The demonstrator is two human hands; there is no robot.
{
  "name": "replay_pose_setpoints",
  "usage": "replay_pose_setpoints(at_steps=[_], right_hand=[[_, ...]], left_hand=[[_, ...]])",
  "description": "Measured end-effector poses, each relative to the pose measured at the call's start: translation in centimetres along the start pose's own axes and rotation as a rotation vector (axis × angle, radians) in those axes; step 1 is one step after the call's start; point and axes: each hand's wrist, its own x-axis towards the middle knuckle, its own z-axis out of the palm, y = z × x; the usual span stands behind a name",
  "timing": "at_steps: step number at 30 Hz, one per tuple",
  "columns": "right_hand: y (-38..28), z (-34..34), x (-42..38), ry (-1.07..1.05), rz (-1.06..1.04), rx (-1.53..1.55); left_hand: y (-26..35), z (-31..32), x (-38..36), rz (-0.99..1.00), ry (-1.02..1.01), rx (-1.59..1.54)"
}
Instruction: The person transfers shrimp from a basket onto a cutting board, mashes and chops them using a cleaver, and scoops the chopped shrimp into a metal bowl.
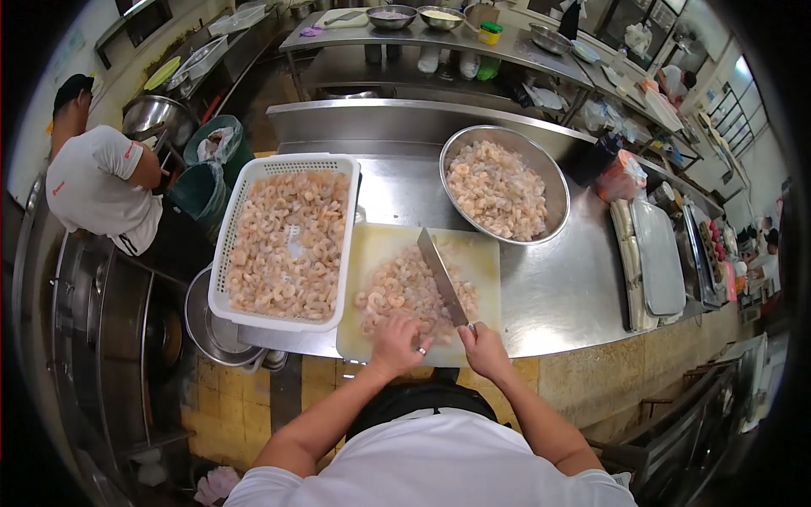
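Note:
My right hand (486,351) is wrapped round the handle of a kitchen knife (441,277). Its broad blade points away from me and slants left over a heap of peeled shrimp (397,291). The heap lies on a pale yellow cutting board (361,247). My left hand (399,345), with a ring on one finger, curls over shrimp at the near edge of the heap, left of the knife. What its fingertips hold is partly hidden. Left of the board, a white perforated basket (349,215) carries many shrimp. A steel bowl (557,198) of cut shrimp stands at the back right.
The steel table (574,296) has a raised back edge. Trays (659,262) and a plastic bag (623,176) are at its right. A metal pot (211,325) sits below the basket. A co-worker (106,182) stands at the left near green bins (198,190).

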Motion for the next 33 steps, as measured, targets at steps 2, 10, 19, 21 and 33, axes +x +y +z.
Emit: replay_pose_setpoints(at_steps=[2,10,19,21,33], right_hand=[[-1.0,-1.6,-0.7,0.024,-0.028,0.015],[2.5,-2.5,2.0,0.069,-0.051,-0.137],[2.0,-5.1,2.7,0.077,-0.067,-0.083],[4.0,-3.7,3.7,0.068,-0.122,-0.153],[4.2,-1.3,1.9,0.009,-0.103,-0.028]], left_hand=[[0.9,1.0,-0.1,0.051,-0.058,0.003],[1.9,3.5,0.5,0.016,-0.150,0.031],[2.0,4.5,2.0,-0.050,-0.072,0.051],[2.4,4.2,2.6,-0.108,-0.093,0.022],[1.2,0.6,1.9,-0.226,0.099,-0.050]])
